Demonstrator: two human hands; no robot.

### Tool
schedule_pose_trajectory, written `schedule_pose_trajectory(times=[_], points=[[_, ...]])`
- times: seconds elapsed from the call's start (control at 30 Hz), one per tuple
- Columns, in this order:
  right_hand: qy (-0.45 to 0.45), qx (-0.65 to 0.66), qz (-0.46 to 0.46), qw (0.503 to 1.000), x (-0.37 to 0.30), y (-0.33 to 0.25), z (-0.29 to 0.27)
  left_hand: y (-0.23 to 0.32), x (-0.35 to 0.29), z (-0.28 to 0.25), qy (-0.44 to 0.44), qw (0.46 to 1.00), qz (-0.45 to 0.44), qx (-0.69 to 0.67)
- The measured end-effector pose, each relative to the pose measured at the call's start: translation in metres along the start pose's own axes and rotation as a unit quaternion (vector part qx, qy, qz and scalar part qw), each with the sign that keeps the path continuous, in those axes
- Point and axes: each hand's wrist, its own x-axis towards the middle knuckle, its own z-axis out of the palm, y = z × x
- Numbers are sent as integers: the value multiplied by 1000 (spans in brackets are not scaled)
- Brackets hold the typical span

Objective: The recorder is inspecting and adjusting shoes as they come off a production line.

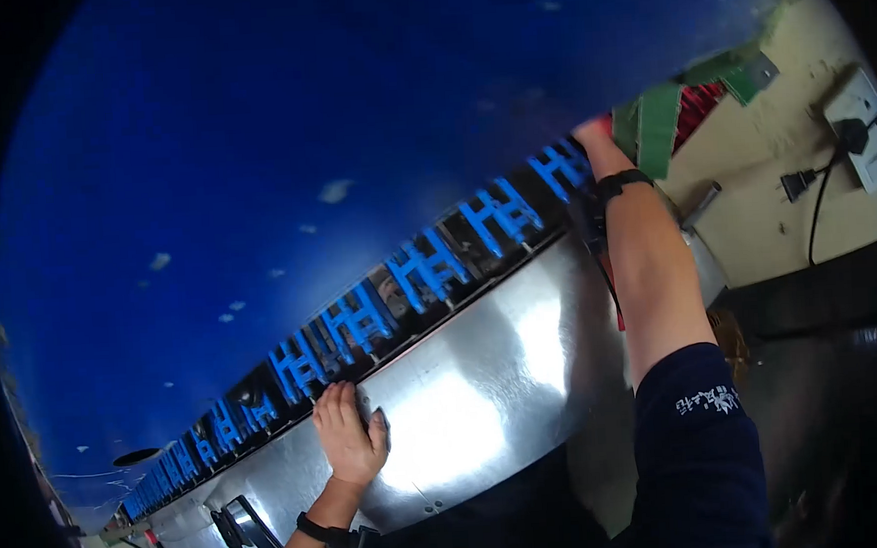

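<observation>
My left hand (351, 432) lies on the upper edge of a shiny metal panel (446, 422), its fingers stretched over the rim and its thumb apart. Just beyond it runs a long row of blue H-shaped parts (423, 270), set in a dark gap between the metal and a broad blue surface (253, 135). At the far right end of that row, my right arm reaches in. Only the back of my right hand (593, 135) shows there, beside a green strip (659, 128); its fingers are out of sight at the blue surface's edge.
Red material (698, 110) sits between green pieces at the upper right. A wall socket (866, 133) with a black plug and hanging cord is on the pale wall. A black handle (242, 527) juts from the metal panel at lower left. The blue surface has pale worn spots.
</observation>
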Motion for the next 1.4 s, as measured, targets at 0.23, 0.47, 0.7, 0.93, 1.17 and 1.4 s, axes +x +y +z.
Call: schedule_pose_trajectory(times=[0.23,0.47,0.7,0.93,1.17,1.4], points=[[-398,159,48,902,-8,-98,-38,-2,-8,-24,22,999,-21,14],[-364,522,129,760,-145,-166,-265,-14,-27,-27,61,997,-52,3],[-427,689,495,313,-264,-121,-442,38,-14,-72,51,998,-12,-44],[-234,375,-63,895,-310,-118,-484,190,75,-272,124,935,330,-26],[-221,382,-75,894,-321,-132,-453,218,221,-325,193,946,262,2],[-178,374,-116,903,-320,-140,-453,202,346,-312,141,958,123,215]])
